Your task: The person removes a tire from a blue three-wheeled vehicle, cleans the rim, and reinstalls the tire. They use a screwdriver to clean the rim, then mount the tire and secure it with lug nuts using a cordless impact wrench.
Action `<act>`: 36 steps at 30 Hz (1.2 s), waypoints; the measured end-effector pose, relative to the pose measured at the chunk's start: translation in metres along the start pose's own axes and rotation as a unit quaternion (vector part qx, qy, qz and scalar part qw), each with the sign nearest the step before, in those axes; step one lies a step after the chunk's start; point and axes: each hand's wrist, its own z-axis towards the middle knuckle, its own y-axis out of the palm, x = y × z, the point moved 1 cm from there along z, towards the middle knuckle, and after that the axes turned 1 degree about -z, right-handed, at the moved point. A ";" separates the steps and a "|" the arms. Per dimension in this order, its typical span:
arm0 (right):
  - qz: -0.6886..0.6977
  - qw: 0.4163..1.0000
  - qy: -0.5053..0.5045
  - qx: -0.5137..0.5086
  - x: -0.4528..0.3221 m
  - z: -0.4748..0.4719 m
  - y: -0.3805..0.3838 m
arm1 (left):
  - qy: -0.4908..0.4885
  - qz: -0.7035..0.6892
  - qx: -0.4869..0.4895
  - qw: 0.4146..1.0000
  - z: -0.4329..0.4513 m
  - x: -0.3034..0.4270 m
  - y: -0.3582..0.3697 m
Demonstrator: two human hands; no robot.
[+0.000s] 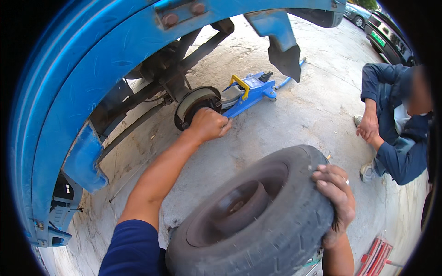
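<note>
My left hand (208, 125) is at the front of a wheel hub with a brake drum (198, 103) under the blue vehicle body; its fingers are curled, and whether they grip something on the hub is hidden. On the right, my right hand (336, 196) rests on the tread of a wheel with a black rubber tyre (293, 193), which stands tilted in front of me. The wheel's rusty steel rim (238, 207) faces up and towards the vehicle. Just beyond the hub, a blue floor jack (253, 86) with a yellow handle stands on the concrete.
The blue vehicle's wheel arch (114, 62) curves over the left and top. A person (393, 120) in dark blue clothes crouches at the right, hands together. A red metal tool (374, 257) lies at the lower right. Parked cars (386, 34) stand at the upper right.
</note>
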 end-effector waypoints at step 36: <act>0.030 0.999 0.032 -0.024 0.002 0.003 0.001 | -0.023 0.031 -0.303 0.952 0.023 0.003 -0.032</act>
